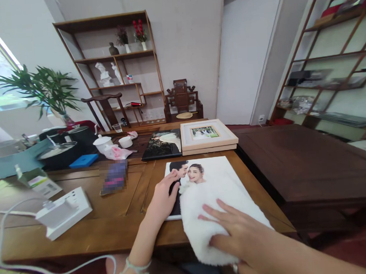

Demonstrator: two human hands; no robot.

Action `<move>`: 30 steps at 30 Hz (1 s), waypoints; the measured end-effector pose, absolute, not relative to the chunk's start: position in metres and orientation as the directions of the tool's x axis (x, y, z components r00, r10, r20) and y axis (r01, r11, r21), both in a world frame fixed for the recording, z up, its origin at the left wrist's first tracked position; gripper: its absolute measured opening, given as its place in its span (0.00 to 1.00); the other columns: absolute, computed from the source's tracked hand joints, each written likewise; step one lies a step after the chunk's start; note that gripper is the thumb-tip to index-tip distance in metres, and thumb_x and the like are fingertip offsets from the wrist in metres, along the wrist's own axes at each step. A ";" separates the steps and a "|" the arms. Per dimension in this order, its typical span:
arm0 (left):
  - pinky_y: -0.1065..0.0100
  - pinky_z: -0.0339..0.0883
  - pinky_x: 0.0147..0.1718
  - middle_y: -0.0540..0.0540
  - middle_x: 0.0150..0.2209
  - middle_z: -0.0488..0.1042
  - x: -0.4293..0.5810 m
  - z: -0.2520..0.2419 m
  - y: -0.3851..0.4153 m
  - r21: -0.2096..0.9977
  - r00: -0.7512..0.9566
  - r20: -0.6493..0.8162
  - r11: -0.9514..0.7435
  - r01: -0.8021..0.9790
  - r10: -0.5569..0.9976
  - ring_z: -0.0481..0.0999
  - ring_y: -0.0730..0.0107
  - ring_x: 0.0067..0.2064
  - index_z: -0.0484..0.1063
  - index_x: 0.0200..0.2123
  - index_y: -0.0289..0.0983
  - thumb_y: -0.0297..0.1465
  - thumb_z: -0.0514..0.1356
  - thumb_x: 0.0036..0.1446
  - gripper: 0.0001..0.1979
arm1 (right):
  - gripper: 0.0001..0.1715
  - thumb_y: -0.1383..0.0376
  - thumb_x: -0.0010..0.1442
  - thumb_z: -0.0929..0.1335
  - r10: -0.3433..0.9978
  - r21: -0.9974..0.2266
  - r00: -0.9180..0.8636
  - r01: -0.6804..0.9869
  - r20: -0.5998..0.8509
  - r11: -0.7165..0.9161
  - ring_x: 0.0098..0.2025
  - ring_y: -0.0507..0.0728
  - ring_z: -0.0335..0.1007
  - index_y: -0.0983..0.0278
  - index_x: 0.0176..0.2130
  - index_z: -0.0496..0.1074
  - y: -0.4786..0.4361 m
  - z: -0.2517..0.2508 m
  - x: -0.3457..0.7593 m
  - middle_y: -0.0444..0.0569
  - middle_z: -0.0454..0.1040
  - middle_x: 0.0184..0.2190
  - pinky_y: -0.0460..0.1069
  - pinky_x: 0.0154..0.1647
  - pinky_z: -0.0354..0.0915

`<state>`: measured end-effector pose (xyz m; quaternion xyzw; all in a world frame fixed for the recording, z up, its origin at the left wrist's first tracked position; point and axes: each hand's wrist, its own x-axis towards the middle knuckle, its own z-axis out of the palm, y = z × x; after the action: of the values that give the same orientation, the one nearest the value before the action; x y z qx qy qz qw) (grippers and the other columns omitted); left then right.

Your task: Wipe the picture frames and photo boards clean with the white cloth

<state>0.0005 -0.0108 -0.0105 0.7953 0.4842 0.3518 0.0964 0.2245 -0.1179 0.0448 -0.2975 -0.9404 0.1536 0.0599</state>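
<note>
A large wedding photo print (pixel 224 180) lies flat on the wooden table (pixel 113 222) in front of me. My left hand (pixel 163 199) rests on the print's left edge, fingers stretched flat and thumb up by the top. My right hand (pixel 233 230) lies flat, fingers spread, on a fluffy white cloth (pixel 196 220) that covers the lower part of the print.
Behind the print lie a dark photo print (pixel 163 145) and a white framed photo (pixel 208 136). A white power strip (pixel 65 211) with cables, a blurred card (pixel 114 177), pots (pixel 59 154) and cups sit at left. A dark bench (pixel 305 161) stands at right.
</note>
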 end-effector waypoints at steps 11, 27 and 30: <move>0.58 0.60 0.55 0.36 0.51 0.71 0.001 -0.008 -0.012 0.487 0.279 0.467 -0.507 0.711 0.839 0.68 0.60 0.54 0.73 0.43 0.30 0.30 0.53 0.56 0.15 | 0.21 0.71 0.54 0.61 0.719 -0.213 -0.657 0.687 0.225 0.694 0.54 0.64 0.59 0.64 0.48 0.68 0.005 0.030 0.232 0.55 0.70 0.48 0.61 0.56 0.53; 0.57 0.60 0.55 0.36 0.51 0.70 0.001 -0.010 -0.010 0.492 0.287 0.455 -0.506 0.708 0.843 0.68 0.60 0.55 0.73 0.43 0.31 0.28 0.51 0.56 0.15 | 0.27 0.71 0.46 0.63 0.528 -0.236 -0.848 0.505 0.044 0.830 0.65 0.64 0.35 0.61 0.47 0.69 -0.097 0.041 0.220 0.50 0.52 0.62 0.64 0.62 0.33; 0.56 0.61 0.54 0.36 0.51 0.70 0.001 -0.010 -0.010 0.493 0.280 0.458 -0.503 0.710 0.844 0.68 0.60 0.54 0.73 0.43 0.32 0.27 0.51 0.56 0.15 | 0.27 0.72 0.46 0.63 0.547 -0.282 -0.836 0.516 0.040 0.809 0.64 0.61 0.39 0.59 0.47 0.69 -0.104 0.047 0.225 0.48 0.55 0.61 0.60 0.63 0.35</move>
<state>0.0006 -0.0100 -0.0099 0.7942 0.4892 0.3475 0.0963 0.2251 -0.1036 0.0465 -0.2799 -0.9491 0.1311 0.0598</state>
